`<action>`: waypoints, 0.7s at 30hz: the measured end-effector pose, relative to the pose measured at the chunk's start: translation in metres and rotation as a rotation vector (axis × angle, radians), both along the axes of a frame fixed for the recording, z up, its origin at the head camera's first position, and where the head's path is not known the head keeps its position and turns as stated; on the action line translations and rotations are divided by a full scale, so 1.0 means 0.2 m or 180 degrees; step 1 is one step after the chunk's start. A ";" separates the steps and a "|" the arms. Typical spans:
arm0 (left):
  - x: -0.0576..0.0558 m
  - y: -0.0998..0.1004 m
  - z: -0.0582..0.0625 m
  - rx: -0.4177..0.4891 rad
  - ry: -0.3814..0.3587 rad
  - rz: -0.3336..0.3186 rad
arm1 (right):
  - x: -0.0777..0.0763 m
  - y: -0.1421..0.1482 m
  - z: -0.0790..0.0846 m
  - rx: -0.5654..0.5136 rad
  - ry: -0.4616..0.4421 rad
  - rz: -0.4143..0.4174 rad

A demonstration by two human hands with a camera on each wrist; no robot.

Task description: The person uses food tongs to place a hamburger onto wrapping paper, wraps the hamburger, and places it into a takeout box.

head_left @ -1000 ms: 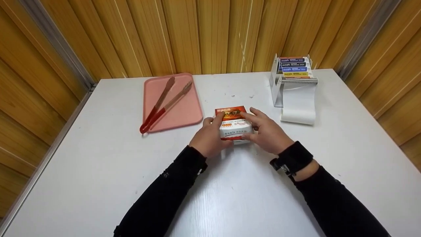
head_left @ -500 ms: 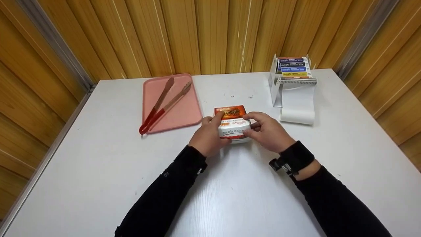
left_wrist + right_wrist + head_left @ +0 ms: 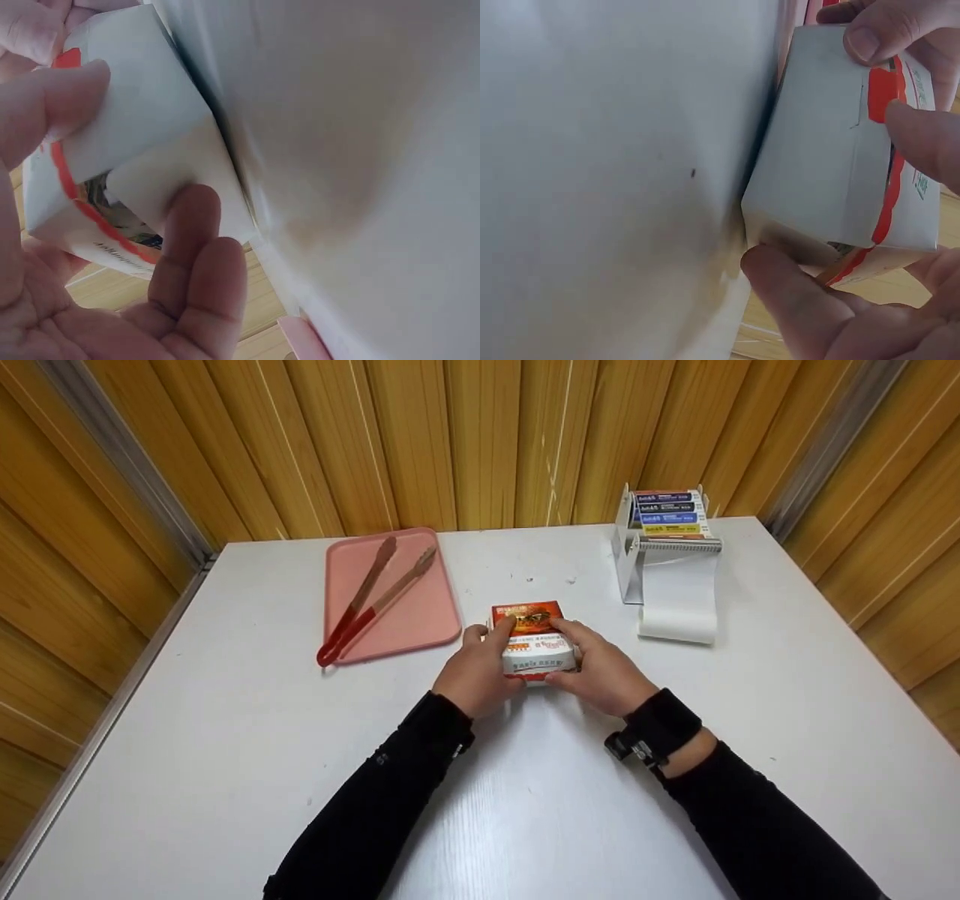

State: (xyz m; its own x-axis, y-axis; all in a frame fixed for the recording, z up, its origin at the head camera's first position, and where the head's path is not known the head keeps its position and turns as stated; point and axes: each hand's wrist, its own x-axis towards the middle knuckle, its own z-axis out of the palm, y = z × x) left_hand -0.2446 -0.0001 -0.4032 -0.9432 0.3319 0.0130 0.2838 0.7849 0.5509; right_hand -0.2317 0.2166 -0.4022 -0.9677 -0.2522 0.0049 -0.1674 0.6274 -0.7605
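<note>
A burger box (image 3: 538, 661) with a white front and a red top showing a burger stands on the white table between both hands. My left hand (image 3: 476, 673) grips its left side, thumb low at the front and fingers over the top. My right hand (image 3: 609, 669) holds the right side the same way. Along the box (image 3: 150, 82) in the left wrist view runs a red scalloped lid edge, and a dark, patterned patch shows through an opening in the side. The right wrist view shows a small gap near a lower corner of the box (image 3: 817, 135).
Behind and left of the box lies a pink tray (image 3: 442, 619) bearing red-handled tongs (image 3: 364, 619). At the back right stands a white rack (image 3: 626, 555) of colored marker boxes (image 3: 671, 519), with a flip pad (image 3: 679, 596) hanging down in front. Wood-look panels (image 3: 484, 442) wall the table.
My right fingers drew back on the box, then spread over its top again, and the right thumb slid left along the front. The box tilted slightly and settled. My left hand barely moved.
</note>
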 end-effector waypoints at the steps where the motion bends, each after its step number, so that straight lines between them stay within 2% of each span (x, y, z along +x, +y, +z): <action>1: 0.00 0.00 0.00 -0.0005 0.0003 -0.0008 | 0.00 0.00 0.00 -0.0015 0.0025 0.0001; 10: 0.00 0.00 0.00 -0.0067 0.0033 0.0008 | 0.00 -0.03 -0.02 -0.0019 0.0247 0.0047; 21: 0.00 0.02 0.00 -0.0039 -0.0026 0.0051 | 0.01 -0.06 -0.01 0.0215 0.0255 -0.0108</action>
